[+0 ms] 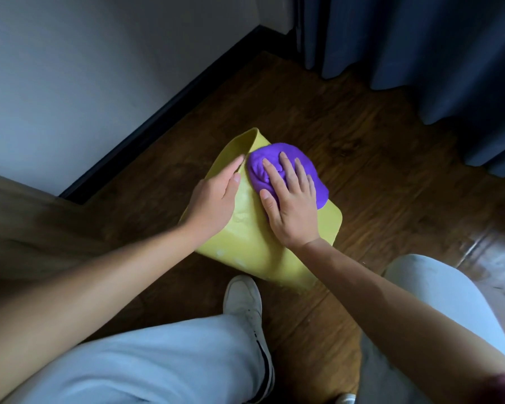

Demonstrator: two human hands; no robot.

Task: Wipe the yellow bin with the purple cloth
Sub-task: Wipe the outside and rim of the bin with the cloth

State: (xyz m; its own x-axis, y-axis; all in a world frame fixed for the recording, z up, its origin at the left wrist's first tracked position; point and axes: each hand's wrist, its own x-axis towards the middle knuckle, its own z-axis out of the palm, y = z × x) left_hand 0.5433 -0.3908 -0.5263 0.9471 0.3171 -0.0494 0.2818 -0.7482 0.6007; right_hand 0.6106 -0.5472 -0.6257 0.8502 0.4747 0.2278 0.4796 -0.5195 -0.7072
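The yellow bin (254,252) lies on its side on the wooden floor, its open end pointing away toward the wall. A bunched purple cloth (277,161) rests on the bin's upward-facing side near the rim. My right hand (292,205) presses flat on the cloth with fingers spread, covering its near part. My left hand (216,199) rests flat against the bin's left side, fingertips reaching the rim, steadying it.
A white wall with a dark baseboard (164,109) runs behind the bin. Dark blue curtains (420,48) hang at the back right. A light wooden surface (18,223) sits at the left. My legs in light trousers and a white shoe (245,301) are just in front.
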